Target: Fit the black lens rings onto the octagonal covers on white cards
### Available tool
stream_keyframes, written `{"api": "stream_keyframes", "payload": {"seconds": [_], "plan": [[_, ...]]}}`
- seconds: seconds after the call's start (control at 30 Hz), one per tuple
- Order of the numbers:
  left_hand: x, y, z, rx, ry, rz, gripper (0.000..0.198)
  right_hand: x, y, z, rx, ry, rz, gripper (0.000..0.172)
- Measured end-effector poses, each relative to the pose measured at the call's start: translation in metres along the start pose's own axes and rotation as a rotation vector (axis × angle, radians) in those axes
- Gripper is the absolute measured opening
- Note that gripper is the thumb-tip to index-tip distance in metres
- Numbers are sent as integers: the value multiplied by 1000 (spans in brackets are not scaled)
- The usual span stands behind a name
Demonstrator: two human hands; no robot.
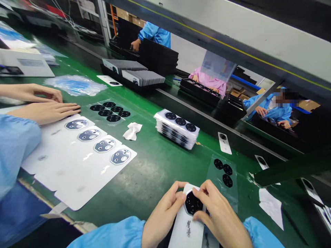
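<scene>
A white phone back panel (184, 230) with dark lettering is upheld between my hands at the bottom centre. My left hand (163, 212) grips its left edge, thumb beside a black camera sticker (192, 203). The thumb and index finger of my right hand (219, 213) pinch at the sticker's right side, where it lies over the panel's camera area. Whether the sticker is fully stuck down I cannot tell. Another panel (210, 238) shows partly beneath. To the right lies a clear sheet (219, 187) with several black stickers (227, 180).
A co-worker's hands (51, 108) rest at the left by several overlapping white panels (77, 175). A sticker stack (177, 129) and crumpled paper (132, 131) lie mid-table. Single panels (224, 143) lie on the dark conveyor (207, 125). A slanted green post (292, 168) stands right.
</scene>
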State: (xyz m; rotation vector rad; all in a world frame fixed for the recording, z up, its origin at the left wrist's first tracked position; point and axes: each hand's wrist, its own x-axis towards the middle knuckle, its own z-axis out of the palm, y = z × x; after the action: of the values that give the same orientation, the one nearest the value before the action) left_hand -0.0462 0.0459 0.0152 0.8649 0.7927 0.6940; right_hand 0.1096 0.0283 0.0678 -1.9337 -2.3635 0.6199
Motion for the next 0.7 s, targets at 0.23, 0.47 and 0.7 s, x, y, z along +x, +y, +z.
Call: {"api": "stream_keyframes", "payload": {"seconds": [0.23, 0.47, 0.7], "plan": [[7, -13, 3, -52, 73, 33, 39, 3, -9, -2, -54, -26, 34, 32], [7, -20, 8, -28, 46, 124, 33, 1, -10, -1, -61, 2, 23, 30], [7, -18, 6, 44, 33, 159, 27, 2, -4, 4, -88, 73, -51, 31]]}}
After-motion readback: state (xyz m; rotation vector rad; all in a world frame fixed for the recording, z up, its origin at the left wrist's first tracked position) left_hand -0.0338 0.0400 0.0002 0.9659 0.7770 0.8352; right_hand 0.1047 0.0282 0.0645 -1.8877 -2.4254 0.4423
